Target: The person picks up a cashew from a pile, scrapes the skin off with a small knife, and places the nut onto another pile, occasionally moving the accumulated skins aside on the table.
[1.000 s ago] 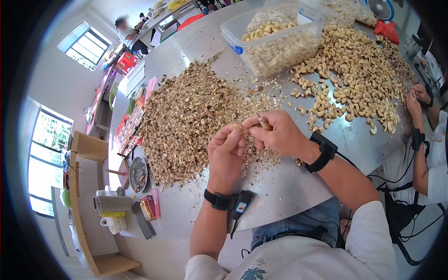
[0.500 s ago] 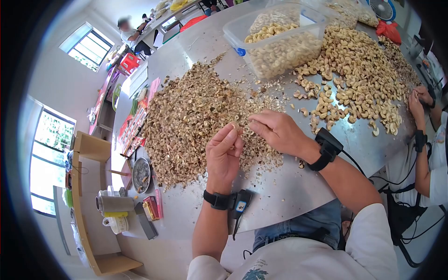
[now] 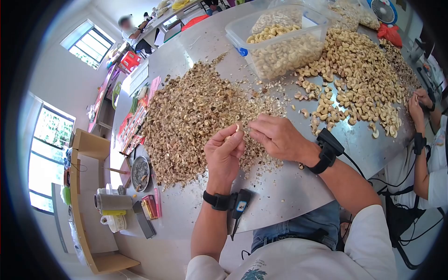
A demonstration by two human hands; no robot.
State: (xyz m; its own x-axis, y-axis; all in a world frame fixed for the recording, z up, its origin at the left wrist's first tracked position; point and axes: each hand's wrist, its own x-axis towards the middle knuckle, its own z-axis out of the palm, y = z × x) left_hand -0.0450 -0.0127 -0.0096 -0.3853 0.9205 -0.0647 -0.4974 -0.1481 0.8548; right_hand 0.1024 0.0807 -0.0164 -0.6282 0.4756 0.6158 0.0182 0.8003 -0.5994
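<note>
My left hand (image 3: 224, 156) pinches a pale cashew (image 3: 239, 127) between thumb and fingertips, over the near side of a heap of brown skins and shell bits (image 3: 186, 121). Close on its right, my right hand (image 3: 282, 139) has its fingers drawn together, pointing at the nut with a small gap between. Whatever may sit in those right fingertips is too small to make out. To the right lies a large pile of cashews (image 3: 359, 74) on the metal table (image 3: 275, 196). Behind it stands a clear plastic box (image 3: 284, 53) with more cashews.
A co-worker's hands (image 3: 420, 102) are at the pile's right edge. On the left are a metal bowl (image 3: 140, 173), a small red and yellow box (image 3: 150, 206) and a grey roll (image 3: 113, 202). A red bag (image 3: 389, 34) and a fan (image 3: 383, 10) stand far right.
My left fingers have turned the cashew, so that it shows more at the tips. My right hand has shifted slightly down, its fingers more closed.
</note>
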